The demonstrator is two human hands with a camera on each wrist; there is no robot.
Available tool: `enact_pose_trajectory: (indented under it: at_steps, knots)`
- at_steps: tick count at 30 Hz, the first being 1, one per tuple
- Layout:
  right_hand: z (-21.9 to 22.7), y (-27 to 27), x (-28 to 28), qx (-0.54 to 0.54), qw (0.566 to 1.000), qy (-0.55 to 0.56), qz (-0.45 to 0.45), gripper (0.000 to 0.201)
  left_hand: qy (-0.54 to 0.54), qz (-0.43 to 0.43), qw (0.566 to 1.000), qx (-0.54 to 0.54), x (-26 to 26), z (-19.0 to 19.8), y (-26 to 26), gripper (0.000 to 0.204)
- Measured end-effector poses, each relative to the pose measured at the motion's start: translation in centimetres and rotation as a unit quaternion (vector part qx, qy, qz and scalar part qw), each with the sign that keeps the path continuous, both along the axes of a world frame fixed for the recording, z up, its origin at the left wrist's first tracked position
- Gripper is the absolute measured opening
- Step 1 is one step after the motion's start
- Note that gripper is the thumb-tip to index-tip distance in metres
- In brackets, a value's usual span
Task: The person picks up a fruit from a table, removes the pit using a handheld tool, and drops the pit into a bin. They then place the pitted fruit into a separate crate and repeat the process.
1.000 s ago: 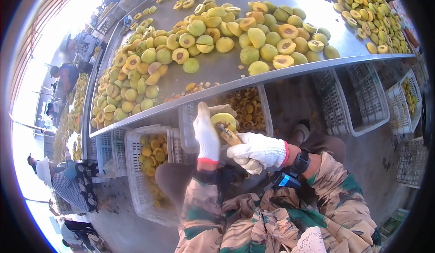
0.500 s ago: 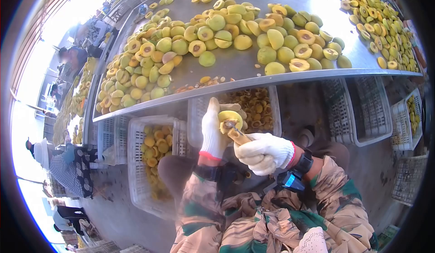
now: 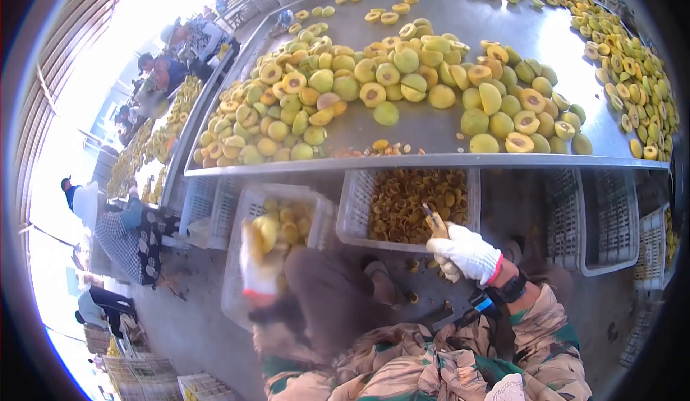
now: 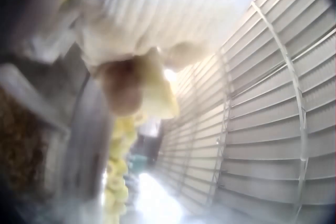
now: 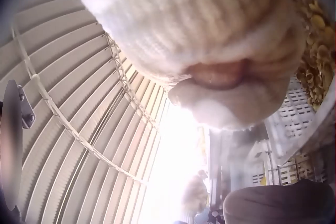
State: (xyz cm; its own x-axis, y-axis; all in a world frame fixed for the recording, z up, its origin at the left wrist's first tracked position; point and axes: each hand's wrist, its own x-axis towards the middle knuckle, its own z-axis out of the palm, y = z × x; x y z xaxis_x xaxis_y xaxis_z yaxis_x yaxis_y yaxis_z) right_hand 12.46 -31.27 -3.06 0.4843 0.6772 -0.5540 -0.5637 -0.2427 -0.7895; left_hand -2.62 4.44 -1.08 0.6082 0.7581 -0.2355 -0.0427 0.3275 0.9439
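My left hand (image 3: 260, 263), in a white knit glove with a red cuff, holds a yellow-green peach half (image 3: 267, 231) over the left crate (image 3: 233, 272) in the head view, both motion-blurred. The left wrist view shows a pale piece of the peach beside the glove. My right hand (image 3: 468, 254), gloved alike, grips the wooden handle of a pitting tool (image 3: 435, 223). Its narrow metal tip points up and away, overlapping the middle crate (image 3: 345, 218), which holds brown pits and scraps. In the right wrist view the gloved fingers are curled and the tool is hidden.
A metal table (image 3: 424, 161) with a raised edge spans the front, bearing piles of peaches (image 3: 323, 81), many halved. More white crates (image 3: 593, 257) stand beneath it at the right. My knee (image 3: 327, 279) is between the hands. Several people work at the left.
The left hand has moved left, away from the tool, carrying the peach half over the left crate. The right hand keeps its grip on the tool. The head view has shifted left.
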Motion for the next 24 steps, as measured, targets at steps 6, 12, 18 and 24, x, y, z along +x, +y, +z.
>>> enact_pose_trajectory:
  at_steps: [6, 12, 18, 24]
  knots:
    - [-0.1, -0.1, -0.1, 0.005, 0.999, 0.023, 0.024, 0.021, 0.330, 0.076, 0.787, 0.516, 5.2, 5.5, 0.5, 0.050]
    - [1.6, -1.7, 1.3, 0.025, 0.999, -0.022, -0.035, 0.023, 0.190, -0.251, 0.710, 0.631, 27.4, 8.0, -6.6, 0.058]
    - [2.6, -3.4, 3.0, 0.012, 0.998, -0.018, -0.058, 0.023, 0.254, -0.310, 0.650, 0.646, 38.0, 5.4, -6.8, 0.061]
    - [2.5, -2.5, 2.8, 0.014, 0.998, -0.050, -0.039, 0.029, 0.200, -0.403, 0.665, 0.597, 31.2, 3.7, -3.4, 0.054]
